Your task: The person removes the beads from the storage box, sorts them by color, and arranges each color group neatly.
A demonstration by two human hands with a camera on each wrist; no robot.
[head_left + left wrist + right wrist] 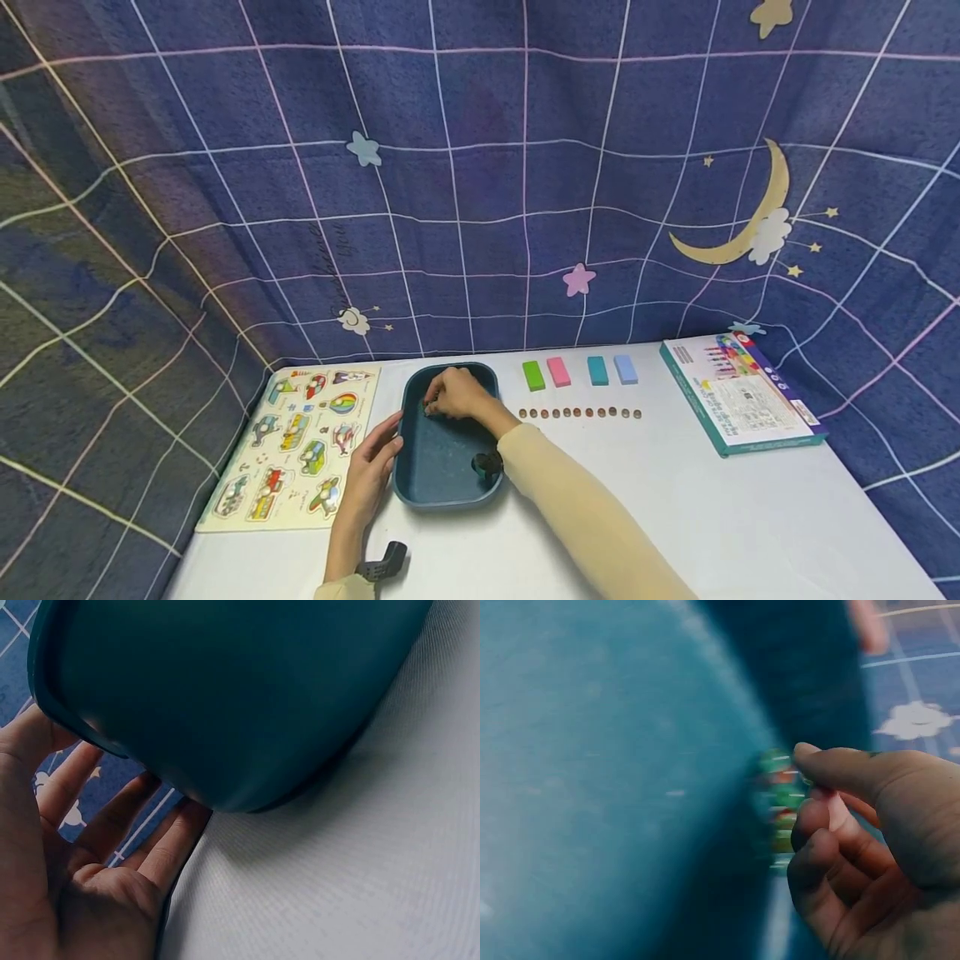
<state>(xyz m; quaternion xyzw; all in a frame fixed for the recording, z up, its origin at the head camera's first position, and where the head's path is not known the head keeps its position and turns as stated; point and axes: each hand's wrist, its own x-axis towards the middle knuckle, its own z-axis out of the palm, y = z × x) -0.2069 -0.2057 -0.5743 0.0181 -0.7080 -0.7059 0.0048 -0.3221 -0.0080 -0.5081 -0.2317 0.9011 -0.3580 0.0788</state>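
Note:
A dark teal plastic bin [442, 504] stands on the white table. My left hand [372, 467] rests against its left side, thumb near the rim; in the left wrist view the fingers [112, 817] are spread along the outer wall. Inside the bin, toward the far left, my right hand [456, 393] reaches down with thumb and fingertips together. The right wrist view shows a blurred, beaded-looking strand [784, 799], green with red bands, at the pinching fingertips of the right hand [862, 832]. From above, the fingers mostly hide it.
Right of the bin runs a row of several small brown round pieces [577, 412]. Behind them stand green [533, 376], pink [558, 372], teal [597, 372] and light-blue blocks [626, 370]. A picture puzzle board [255, 458] lies left, a flat box [742, 392] far right, before a curtain [480, 192].

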